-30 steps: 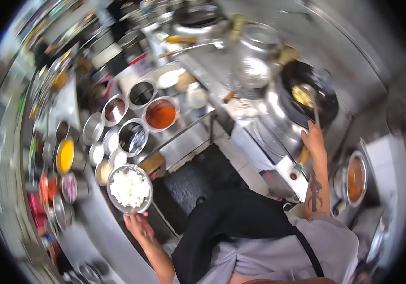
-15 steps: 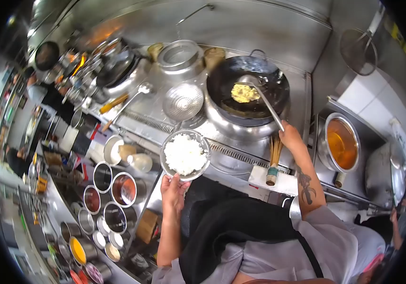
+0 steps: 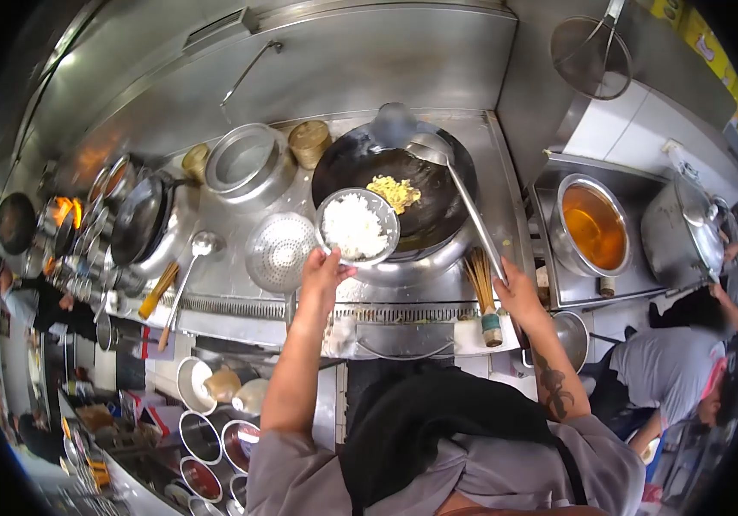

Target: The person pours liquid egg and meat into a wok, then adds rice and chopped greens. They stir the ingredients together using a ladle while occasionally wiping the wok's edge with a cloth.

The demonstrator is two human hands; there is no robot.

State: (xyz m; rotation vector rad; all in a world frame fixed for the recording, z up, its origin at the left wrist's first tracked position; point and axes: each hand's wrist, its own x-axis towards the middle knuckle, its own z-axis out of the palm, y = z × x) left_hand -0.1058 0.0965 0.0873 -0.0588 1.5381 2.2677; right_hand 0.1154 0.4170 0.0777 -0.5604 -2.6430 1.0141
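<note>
A metal bowl of white rice (image 3: 353, 225) is held by its near rim in my left hand (image 3: 327, 275), over the near left edge of a black wok (image 3: 446, 193). Yellow scrambled egg (image 3: 395, 193) lies in the wok, just beyond the bowl. My right hand (image 3: 519, 297) is closed round the handle of a long metal ladle (image 3: 429, 148), whose head is at the far right part of the wok, apart from the egg. Below the wok, near my right hand, a bamboo brush (image 3: 486, 314) rests on a white cloth.
A perforated strainer (image 3: 283, 251) and a steel pot (image 3: 244, 163) stand left of the wok. An orange liquid fills a pot (image 3: 593, 226) on the right. Flames (image 3: 66, 211) rise at the far left. A co-worker (image 3: 665, 370) bends at the right.
The rice bowl has moved from the counter's front edge to over the wok. The ladle head has lifted away from the egg toward the wok's far side. The view has shifted.
</note>
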